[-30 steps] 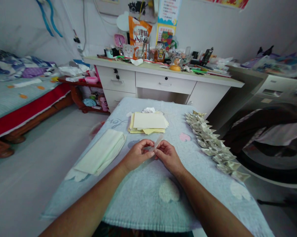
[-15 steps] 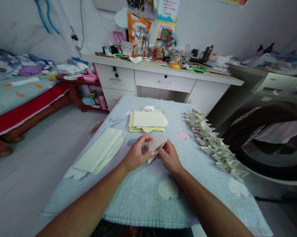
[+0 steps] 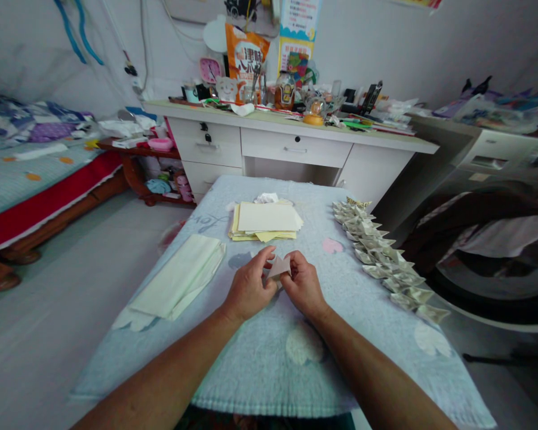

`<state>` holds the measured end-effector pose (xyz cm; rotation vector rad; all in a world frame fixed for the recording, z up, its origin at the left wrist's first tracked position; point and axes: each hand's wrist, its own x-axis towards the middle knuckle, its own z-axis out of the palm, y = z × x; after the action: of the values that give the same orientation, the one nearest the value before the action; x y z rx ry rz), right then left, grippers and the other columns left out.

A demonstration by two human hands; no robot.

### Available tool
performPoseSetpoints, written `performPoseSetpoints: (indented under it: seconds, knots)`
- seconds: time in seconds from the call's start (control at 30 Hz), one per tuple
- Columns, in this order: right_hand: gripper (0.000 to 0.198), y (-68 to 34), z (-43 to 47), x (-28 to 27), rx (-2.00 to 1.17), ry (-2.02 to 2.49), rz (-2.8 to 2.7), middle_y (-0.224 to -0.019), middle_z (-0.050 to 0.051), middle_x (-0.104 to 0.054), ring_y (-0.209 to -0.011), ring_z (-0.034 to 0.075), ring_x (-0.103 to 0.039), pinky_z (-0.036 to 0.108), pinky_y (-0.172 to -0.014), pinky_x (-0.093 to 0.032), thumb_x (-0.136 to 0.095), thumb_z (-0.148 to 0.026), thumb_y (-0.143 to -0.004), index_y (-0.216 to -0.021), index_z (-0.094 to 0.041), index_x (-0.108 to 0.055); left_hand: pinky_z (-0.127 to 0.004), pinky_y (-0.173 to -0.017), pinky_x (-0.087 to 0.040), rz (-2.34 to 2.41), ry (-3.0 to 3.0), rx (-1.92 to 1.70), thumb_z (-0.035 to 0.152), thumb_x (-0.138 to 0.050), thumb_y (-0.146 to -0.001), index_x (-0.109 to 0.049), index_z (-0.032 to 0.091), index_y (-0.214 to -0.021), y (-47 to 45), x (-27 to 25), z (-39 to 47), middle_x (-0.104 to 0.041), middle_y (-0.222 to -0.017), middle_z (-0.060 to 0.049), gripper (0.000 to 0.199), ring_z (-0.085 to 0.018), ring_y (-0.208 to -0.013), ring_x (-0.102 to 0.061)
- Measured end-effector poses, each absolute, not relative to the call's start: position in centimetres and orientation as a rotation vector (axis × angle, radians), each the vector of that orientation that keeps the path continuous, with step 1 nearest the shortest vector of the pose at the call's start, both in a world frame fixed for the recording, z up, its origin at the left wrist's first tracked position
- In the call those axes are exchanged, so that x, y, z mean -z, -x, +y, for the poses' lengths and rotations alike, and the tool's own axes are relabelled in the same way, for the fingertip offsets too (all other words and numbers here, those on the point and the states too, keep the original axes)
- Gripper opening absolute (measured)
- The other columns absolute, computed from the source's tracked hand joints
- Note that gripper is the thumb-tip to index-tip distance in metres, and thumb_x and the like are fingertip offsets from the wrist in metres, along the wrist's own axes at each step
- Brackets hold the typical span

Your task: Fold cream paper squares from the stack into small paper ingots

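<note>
One folded paper (image 3: 279,267) on my feed: right hand (image 3: 305,288) pinches it, thumb to fingers; left hand (image 3: 249,289) curls half-open at its other edge, hold there I can't tell. Cloth (image 3: 246,370) underneath, stack (image 3: 269,216) just beyond, sheets (image 3: 179,278) left, folded pieces (image 3: 380,254) lined up right.
</note>
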<state>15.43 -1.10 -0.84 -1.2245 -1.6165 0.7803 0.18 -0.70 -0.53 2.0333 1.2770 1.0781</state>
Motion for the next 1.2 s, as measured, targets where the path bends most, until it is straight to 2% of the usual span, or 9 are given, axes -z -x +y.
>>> performPoseSetpoints:
  seconds: [0.1, 0.27, 0.4, 0.6, 0.9, 1.0, 1.07, 1.13, 1.2]
  knots:
    - [0.020, -15.3, -1.3, 0.9, -0.697, 1.242, -1.703, -0.065, -0.006, -0.050, -0.056, 0.010, -0.045, 0.021, -0.054, -0.035, -0.049, -0.011, -0.069, -0.085, -0.022, -0.048, -0.030, -0.077, -0.052, 1.310, -2.010, -1.035, 0.011, -0.057, -0.072, -0.041, 0.024, -0.132, -0.3, 0.4, -0.6, -0.068, -0.108, -0.004, 0.064, -0.017, -0.084, -0.067]
    - [0.029, -15.4, -1.4, 1.0, -0.565, 1.258, -1.803, -0.065, -0.006, -0.049, -0.057, 0.011, -0.047, 0.021, -0.056, -0.035, -0.051, -0.011, -0.067, -0.093, -0.022, -0.048, -0.028, -0.079, -0.050, 1.179, -1.929, -1.025, 0.008, -0.050, -0.076, -0.042, 0.021, -0.129, -0.2, 0.1, -0.4, -0.071, -0.097, -0.003, 0.054, -0.017, -0.087, -0.067]
    - [0.033, -15.5, -1.5, 1.0, -0.501, 1.282, -1.805, -0.066, -0.005, -0.052, -0.058, 0.012, -0.050, 0.022, -0.056, -0.037, -0.053, -0.012, -0.067, -0.099, -0.022, -0.049, -0.026, -0.078, -0.050, 1.086, -1.856, -1.072, 0.005, -0.048, -0.075, -0.045, 0.020, -0.125, -0.2, 0.2, -0.5, -0.071, -0.098, -0.003, 0.052, -0.016, -0.088, -0.067]
    - [0.025, -15.5, -1.6, 0.8, -0.471, 1.236, -1.764, -0.076, -0.001, -0.061, -0.067, 0.015, -0.056, 0.023, -0.062, -0.042, -0.055, -0.013, -0.071, -0.093, -0.022, -0.054, -0.025, -0.075, -0.051, 1.066, -1.708, -1.117, 0.009, -0.051, -0.076, -0.053, 0.020, -0.117, -0.4, 0.6, -0.6, -0.071, -0.097, -0.003, 0.043, -0.016, -0.085, -0.067]
    - [0.023, -15.9, -1.6, 1.0, -0.381, 1.128, -1.769, -0.082, 0.002, -0.062, -0.072, 0.016, -0.057, 0.025, -0.067, -0.043, -0.055, -0.012, -0.074, -0.095, -0.021, -0.058, -0.028, -0.080, -0.049, 0.921, -1.551, -1.093, 0.009, -0.054, -0.072, -0.054, 0.018, -0.113, -0.2, 0.1, -0.6, -0.067, -0.106, -0.007, 0.042, -0.017, -0.091, -0.064]
    - [0.021, -16.1, -1.7, 0.7, -0.365, 1.112, -1.776, -0.082, 0.002, -0.061, -0.073, 0.016, -0.057, 0.025, -0.067, -0.043, -0.055, -0.012, -0.076, -0.094, -0.021, -0.058, -0.030, -0.083, -0.048, 0.806, -1.552, -1.057, 0.016, -0.055, -0.076, -0.047, 0.019, -0.123, 0.2, -0.5, -0.9, -0.063, -0.114, -0.009, 0.048, -0.019, -0.097, -0.061]
    - [0.019, -16.2, -1.7, 0.5, -0.349, 1.105, -1.776, -0.081, 0.002, -0.061, -0.072, 0.015, -0.056, 0.025, -0.066, -0.043, -0.057, -0.013, -0.076, -0.094, -0.021, -0.057, -0.032, -0.084, -0.047, 0.681, -1.509, -1.034, 0.024, -0.056, -0.078, -0.029, 0.022, -0.139, 0.4, -0.8, -1.2, -0.059, -0.118, -0.009, 0.067, -0.020, -0.098, -0.060]
    - [0.018, -16.4, -1.8, 0.4, -0.325, 1.097, -1.781, -0.080, 0.002, -0.060, -0.071, 0.015, -0.056, 0.025, -0.065, -0.043, -0.057, -0.014, -0.077, -0.094, -0.021, -0.057, -0.033, -0.085, -0.046, 0.580, -1.442, -1.017, 0.034, -0.059, -0.078, -0.014, 0.025, -0.145, 0.4, -1.0, -1.3, -0.057, -0.119, -0.009, 0.081, -0.020, -0.098, -0.059]
    - [0.018, -16.5, -1.8, 0.4, -0.291, 1.088, -1.800, -0.079, 0.002, -0.060, -0.071, 0.015, -0.056, 0.024, -0.065, -0.043, -0.057, -0.014, -0.078, -0.095, -0.021, -0.057, -0.033, -0.084, -0.046, 0.553, -1.371, -1.020, 0.043, -0.059, -0.079, -0.011, 0.025, -0.146, 0.3, -1.1, -1.4, -0.058, -0.116, -0.008, 0.084, -0.019, -0.095, -0.059]
